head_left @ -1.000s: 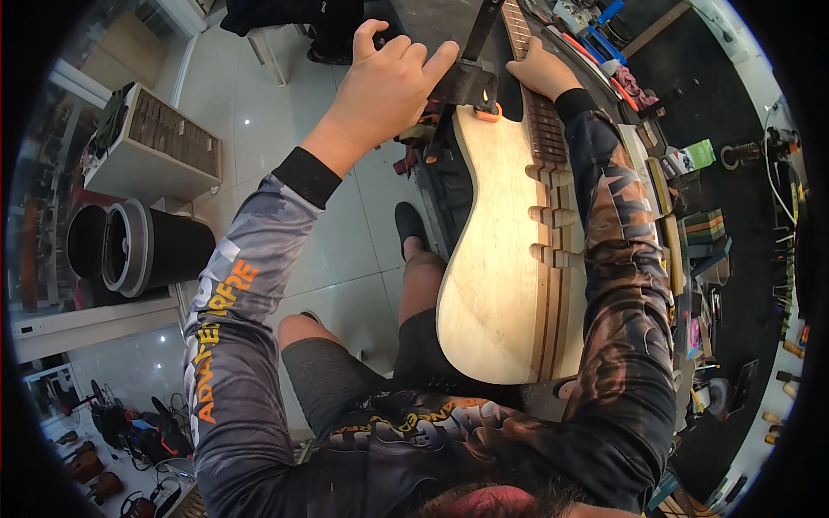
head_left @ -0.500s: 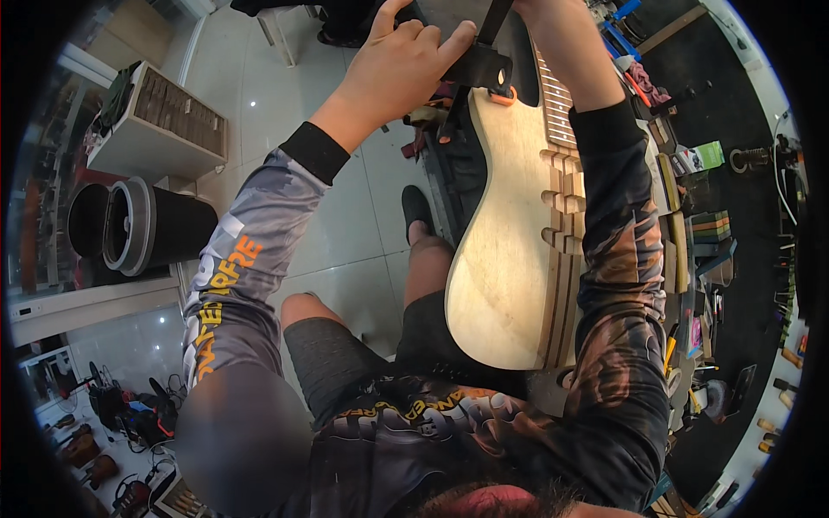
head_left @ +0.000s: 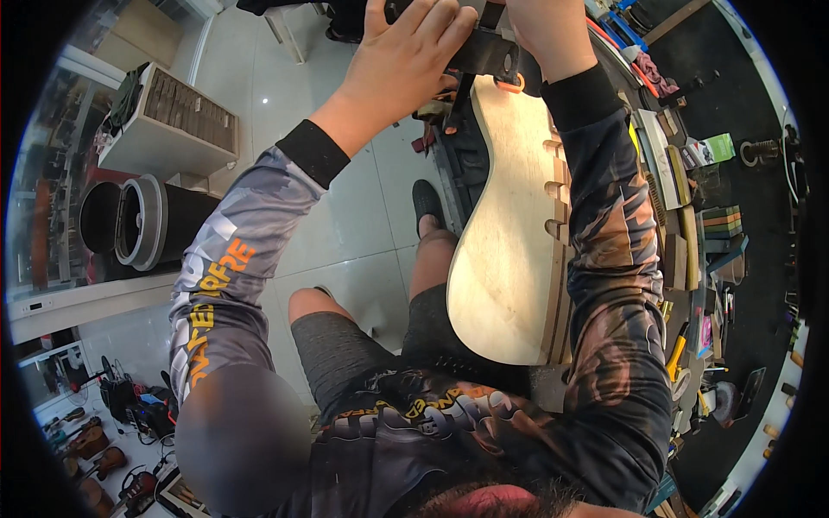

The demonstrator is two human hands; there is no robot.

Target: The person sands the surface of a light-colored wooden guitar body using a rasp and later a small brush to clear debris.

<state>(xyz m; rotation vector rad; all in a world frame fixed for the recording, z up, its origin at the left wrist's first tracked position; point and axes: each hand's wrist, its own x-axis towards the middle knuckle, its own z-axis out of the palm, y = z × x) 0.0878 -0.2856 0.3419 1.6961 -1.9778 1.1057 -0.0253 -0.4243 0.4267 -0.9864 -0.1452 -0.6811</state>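
A pale wooden guitar body (head_left: 496, 259) with darker strips along its middle and rounded cutouts lies before me, slightly right. At its far end sits a black clamp-like tool (head_left: 485, 57) with an orange part (head_left: 511, 84) close to the wood. The fingers of my left hand (head_left: 413, 53) are bent around the tool's left side. My right hand (head_left: 551, 34) is at the tool's right, over the end of the body. Its fingers run past the top edge and cannot be made out. My right forearm covers the guitar's right side and neck.
To the right is a dark bench (head_left: 760, 259) with wood blocks (head_left: 686, 246), a green-and-white box (head_left: 710, 149), a metal spring (head_left: 758, 154) and a yellow-handled tool (head_left: 676, 354). At left are a white cabinet (head_left: 173, 121) and a black cylindrical bin (head_left: 142, 220) on the tiled floor.
My right hand has shifted left, closer to my left hand, and its forearm now hides the fretboard. My left thumb no longer shows stretched out. The view has shifted slightly.
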